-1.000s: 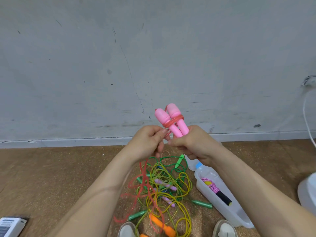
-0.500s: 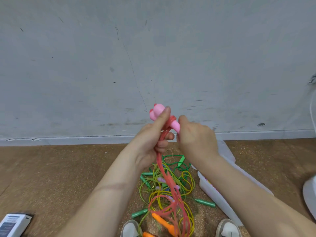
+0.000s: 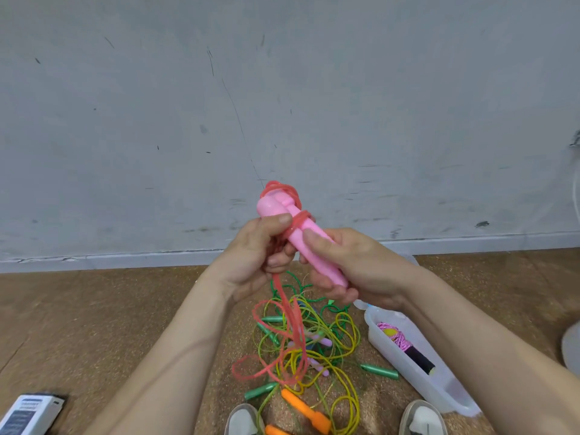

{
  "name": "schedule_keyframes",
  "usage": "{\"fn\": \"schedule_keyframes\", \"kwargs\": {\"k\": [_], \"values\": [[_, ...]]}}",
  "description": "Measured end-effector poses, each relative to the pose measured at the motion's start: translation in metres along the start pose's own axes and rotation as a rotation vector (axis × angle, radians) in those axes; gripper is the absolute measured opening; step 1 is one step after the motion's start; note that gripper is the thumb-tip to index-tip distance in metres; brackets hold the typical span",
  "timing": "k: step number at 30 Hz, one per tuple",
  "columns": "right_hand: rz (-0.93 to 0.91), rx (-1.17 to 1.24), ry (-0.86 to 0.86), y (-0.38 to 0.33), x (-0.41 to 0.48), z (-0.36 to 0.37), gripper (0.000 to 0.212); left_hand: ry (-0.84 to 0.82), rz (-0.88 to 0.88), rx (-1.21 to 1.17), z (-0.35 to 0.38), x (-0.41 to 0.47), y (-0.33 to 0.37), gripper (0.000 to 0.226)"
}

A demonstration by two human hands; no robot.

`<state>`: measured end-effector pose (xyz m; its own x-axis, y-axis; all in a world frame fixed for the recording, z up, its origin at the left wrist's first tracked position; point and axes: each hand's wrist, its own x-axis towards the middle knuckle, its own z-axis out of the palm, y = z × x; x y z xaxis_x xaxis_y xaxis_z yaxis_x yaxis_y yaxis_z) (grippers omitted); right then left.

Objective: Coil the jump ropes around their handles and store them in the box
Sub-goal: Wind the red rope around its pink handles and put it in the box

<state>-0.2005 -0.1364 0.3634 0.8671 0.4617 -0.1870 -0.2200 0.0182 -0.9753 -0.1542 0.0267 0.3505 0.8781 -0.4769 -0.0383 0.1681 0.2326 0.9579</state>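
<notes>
Two pink handles [image 3: 309,243] lie side by side, held up in front of the wall. My right hand [image 3: 351,271] grips their lower ends. A red rope [image 3: 288,318] is wound a few turns around the handles near their tops, and the rest hangs down to the floor. My left hand [image 3: 254,255] pinches that rope against the handles with thumb and fingers. On the floor below lies a tangle of yellow and green ropes [image 3: 317,340] with green handles [image 3: 378,370] and orange handles [image 3: 306,411]. A clear plastic box [image 3: 439,394] at the right holds one coiled pink rope with a black handle [image 3: 408,350].
A grey wall with a white skirting rises just behind the brown floor. My two shoes [image 3: 243,419] show at the bottom edge beside the rope pile. A white and dark box [image 3: 29,412] lies at the bottom left. A white object [image 3: 571,343] sits at the right edge.
The handles have tilted from upright to slanting down toward my right hand. More red rope is wound around their tops. My left hand has swung round the handles with the rope.
</notes>
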Motion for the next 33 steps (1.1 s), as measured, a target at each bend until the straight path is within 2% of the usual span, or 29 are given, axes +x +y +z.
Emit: {"fn": "schedule_keyframes", "kwargs": {"k": [2, 5, 7, 10, 13, 16, 20, 25, 27, 30, 33], "values": [[0.048, 0.163, 0.033, 0.0, 0.001, -0.001, 0.041, -0.015, 0.014, 0.03, 0.004, 0.002, -0.001, 0.03], [-0.002, 0.147, 0.211, 0.006, 0.006, 0.004, 0.041, 0.104, 0.043, 0.193, 0.013, 0.008, -0.007, 0.051], [-0.084, -0.048, 0.395, 0.012, 0.011, 0.004, 0.042, 0.175, 0.041, 0.377, 0.019, 0.009, -0.009, 0.065], [-0.211, -0.47, 0.61, 0.021, 0.017, -0.004, 0.046, 0.184, -0.005, 0.488, 0.023, 0.003, -0.006, 0.055], [-0.254, -0.8, 0.731, 0.023, 0.014, -0.014, 0.04, 0.124, -0.025, 0.637, 0.018, 0.001, -0.008, 0.046], [-0.287, -0.988, 0.76, 0.022, 0.013, -0.017, 0.032, 0.246, 0.026, 0.785, 0.013, 0.002, -0.015, 0.044], [-0.352, -1.117, 0.747, 0.022, 0.014, -0.011, 0.03, 0.337, 0.048, 0.646, 0.013, 0.003, -0.015, 0.04], [-0.359, -1.159, 0.718, 0.025, 0.014, -0.002, 0.023, 0.403, 0.062, 0.665, 0.013, 0.005, -0.022, 0.038], [-0.316, -1.209, 0.71, 0.027, 0.017, -0.002, 0.022, 0.347, -0.031, 0.691, 0.012, 0.006, -0.021, 0.036], [-0.244, -1.335, 0.721, 0.032, 0.02, -0.011, 0.02, 0.161, -0.167, 0.812, 0.011, 0.001, -0.016, 0.024], [-0.18, -1.483, 0.786, 0.032, 0.022, -0.023, 0.02, 0.117, -0.176, 0.972, 0.012, -0.006, -0.016, 0.023]]}}
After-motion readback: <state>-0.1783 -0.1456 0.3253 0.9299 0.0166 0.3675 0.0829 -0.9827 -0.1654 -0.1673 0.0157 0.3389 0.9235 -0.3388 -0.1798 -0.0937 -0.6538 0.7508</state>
